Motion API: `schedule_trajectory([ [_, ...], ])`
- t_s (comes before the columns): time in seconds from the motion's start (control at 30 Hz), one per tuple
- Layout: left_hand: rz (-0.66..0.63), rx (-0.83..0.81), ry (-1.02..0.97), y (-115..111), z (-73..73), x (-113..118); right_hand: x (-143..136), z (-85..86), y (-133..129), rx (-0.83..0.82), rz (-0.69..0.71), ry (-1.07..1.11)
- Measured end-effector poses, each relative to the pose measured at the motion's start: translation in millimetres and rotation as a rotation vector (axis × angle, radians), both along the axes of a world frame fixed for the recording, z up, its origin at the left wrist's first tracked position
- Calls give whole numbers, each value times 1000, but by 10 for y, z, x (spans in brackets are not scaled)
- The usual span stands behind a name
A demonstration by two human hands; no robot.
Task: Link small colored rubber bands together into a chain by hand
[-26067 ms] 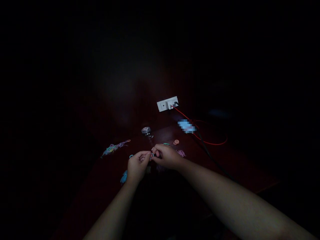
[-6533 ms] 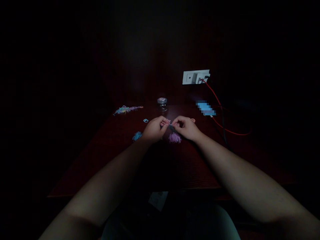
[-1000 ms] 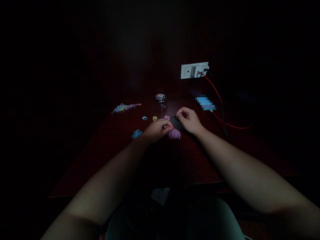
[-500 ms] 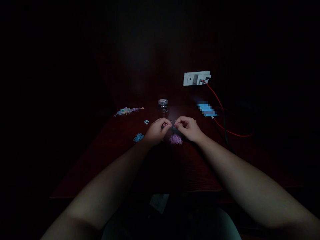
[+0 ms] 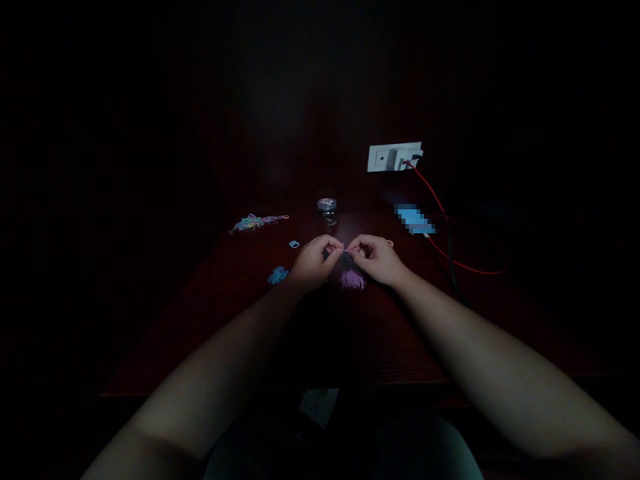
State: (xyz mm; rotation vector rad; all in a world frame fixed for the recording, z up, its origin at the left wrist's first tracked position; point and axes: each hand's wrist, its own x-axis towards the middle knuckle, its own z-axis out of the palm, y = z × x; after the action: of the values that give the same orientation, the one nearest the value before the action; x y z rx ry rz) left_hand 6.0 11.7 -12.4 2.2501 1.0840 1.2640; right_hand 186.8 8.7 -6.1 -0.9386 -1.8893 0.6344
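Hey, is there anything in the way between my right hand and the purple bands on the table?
Nothing visible stands between your right hand and the purple bands, which lie slightly to its left and nearer you. Your left hand is on their other side, not in between.

The head-worn camera looks forward and down from six o'clock across the nearby table (image 5: 360,347), catching a wall socket (image 5: 383,158) between one and two o'clock.

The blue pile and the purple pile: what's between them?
In the head view, the left hand is between the blue pile and the purple pile; whatever it covers can't be seen.
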Motion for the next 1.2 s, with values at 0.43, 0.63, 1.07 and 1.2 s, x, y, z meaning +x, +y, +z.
schedule_trajectory([
  [0.43, 46, -27, 9, 12, -5, -9, -9, 12, -12, 32, -75, -9],
  [0.63, 30, -11, 29, -5, 3, -5, -5, -30, 22, 38, -14, 1],
  [1.07, 29, -32, 4, -3, 10, -6, 4, -17, 23, 112, -59, -24],
  [1.2, 31, -22, 4, -9, 10, -5, -3, 10, 7, 119, -63, -53],
])
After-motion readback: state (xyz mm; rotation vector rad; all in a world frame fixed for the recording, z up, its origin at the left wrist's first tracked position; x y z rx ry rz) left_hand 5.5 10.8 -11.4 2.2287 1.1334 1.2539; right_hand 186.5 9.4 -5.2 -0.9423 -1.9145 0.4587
